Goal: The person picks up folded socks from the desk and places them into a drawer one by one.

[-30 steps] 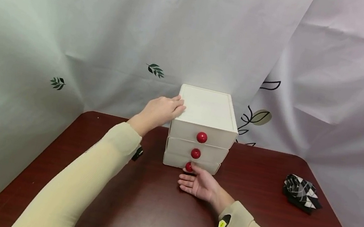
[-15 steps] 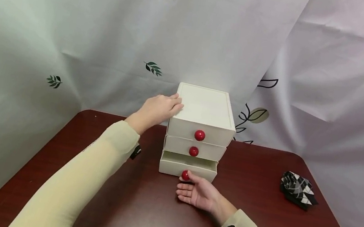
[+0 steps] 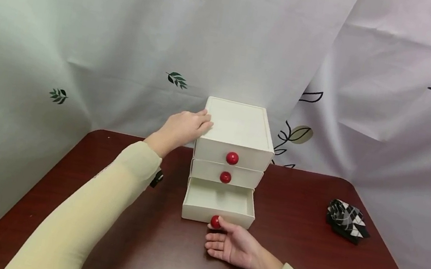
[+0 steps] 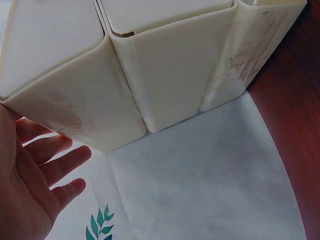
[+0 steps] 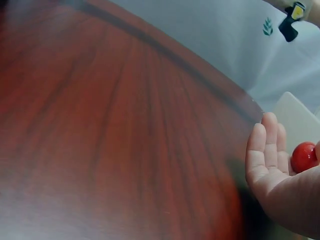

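A white three-drawer unit (image 3: 238, 121) stands toward the back of the table, each drawer front bearing a round red knob. My left hand (image 3: 182, 130) rests on the top left edge of the unit. The left wrist view shows its fingers (image 4: 65, 165) spread along the unit's side. Between thumb and finger, my right hand (image 3: 240, 247) pinches the lowest red knob (image 3: 216, 221), its other fingers extended below it. The bottom drawer (image 3: 196, 213) is pulled out, its visible inside bare. Above it, the middle drawer (image 3: 205, 170) and top drawer (image 3: 210, 151) are closed.
A folded black, grey and white checked cloth (image 3: 347, 220) lies on the right of the dark red-brown table (image 3: 154, 256). A white curtain (image 3: 128, 45) with plant prints hangs behind and on both sides.
The bottom drawer has slid out toward me, from closed to well open, drawn by my right hand on its knob. My left hand stays on the unit's top edge.
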`<state>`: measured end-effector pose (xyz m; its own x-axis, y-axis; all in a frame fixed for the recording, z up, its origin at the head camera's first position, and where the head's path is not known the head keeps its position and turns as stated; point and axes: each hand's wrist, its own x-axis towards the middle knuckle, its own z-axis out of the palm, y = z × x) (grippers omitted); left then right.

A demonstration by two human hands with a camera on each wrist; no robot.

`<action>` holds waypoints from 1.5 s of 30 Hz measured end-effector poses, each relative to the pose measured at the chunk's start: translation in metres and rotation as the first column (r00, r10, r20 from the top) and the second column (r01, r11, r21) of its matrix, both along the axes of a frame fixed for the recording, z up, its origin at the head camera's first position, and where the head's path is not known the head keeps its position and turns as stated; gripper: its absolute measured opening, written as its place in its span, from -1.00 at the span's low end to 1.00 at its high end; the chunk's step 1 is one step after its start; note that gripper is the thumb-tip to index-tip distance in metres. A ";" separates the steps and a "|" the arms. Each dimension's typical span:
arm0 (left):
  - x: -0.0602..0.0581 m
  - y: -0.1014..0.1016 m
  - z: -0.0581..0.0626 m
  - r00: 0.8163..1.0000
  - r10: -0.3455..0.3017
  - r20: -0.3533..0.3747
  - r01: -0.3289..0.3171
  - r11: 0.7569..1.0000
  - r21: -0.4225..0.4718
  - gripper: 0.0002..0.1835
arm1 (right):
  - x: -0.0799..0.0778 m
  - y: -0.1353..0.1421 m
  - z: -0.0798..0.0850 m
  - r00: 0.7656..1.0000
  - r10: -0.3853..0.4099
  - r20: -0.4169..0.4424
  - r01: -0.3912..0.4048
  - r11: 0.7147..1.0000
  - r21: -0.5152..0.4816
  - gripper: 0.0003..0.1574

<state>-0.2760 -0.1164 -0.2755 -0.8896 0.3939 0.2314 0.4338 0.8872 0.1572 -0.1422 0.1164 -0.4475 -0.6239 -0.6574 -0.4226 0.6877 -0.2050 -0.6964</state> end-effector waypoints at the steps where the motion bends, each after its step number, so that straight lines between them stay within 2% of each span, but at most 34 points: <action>1: 0.000 0.000 0.000 1.000 0.002 0.005 -0.002 1.000 0.000 -0.46 | 0.002 0.000 0.000 1.000 0.014 0.003 -0.014 1.000 -0.006 -0.55; 6: 0.001 -0.001 0.002 1.000 -0.001 0.015 0.001 1.000 0.004 -0.45 | 0.014 0.001 -0.002 0.997 0.071 0.005 -0.071 0.997 -0.027 -0.54; 19: -0.002 -0.002 -0.001 1.000 -0.011 0.013 0.011 1.000 0.007 -0.46 | 0.028 0.007 -0.003 0.995 0.096 -0.034 -0.096 0.995 0.014 -0.51; 24: -0.003 -0.003 0.000 1.000 -0.003 0.012 0.003 1.000 0.010 -0.46 | 0.035 0.017 -0.001 0.989 0.136 -0.056 -0.137 0.991 -0.003 -0.55; 29: -0.002 -0.002 0.000 1.000 -0.012 0.025 0.012 1.000 0.016 -0.46 | 0.042 0.040 0.002 0.985 0.154 -0.079 -0.157 0.987 -0.044 -0.59; 34: -0.002 -0.002 -0.001 1.000 -0.008 0.030 0.007 1.000 0.029 -0.45 | 0.044 0.071 0.004 0.982 0.114 -0.151 -0.127 0.989 -0.076 -0.56; 39: -0.003 -0.003 -0.002 0.999 -0.001 0.033 -0.001 0.999 0.036 -0.45 | 0.041 0.101 0.007 0.972 0.035 -0.234 -0.061 0.992 -0.107 -0.54; 45: -0.004 -0.002 -0.003 0.998 0.003 0.057 -0.006 0.999 0.051 -0.43 | 0.030 0.141 0.014 0.961 -0.059 -0.271 0.043 0.997 -0.066 -0.52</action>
<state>-0.2799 -0.1182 -0.2781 -0.9035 0.3792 0.1998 0.4191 0.8791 0.2269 -0.1119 0.2574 -0.4336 -0.7432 -0.6406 -0.1933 0.4614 -0.2814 -0.8414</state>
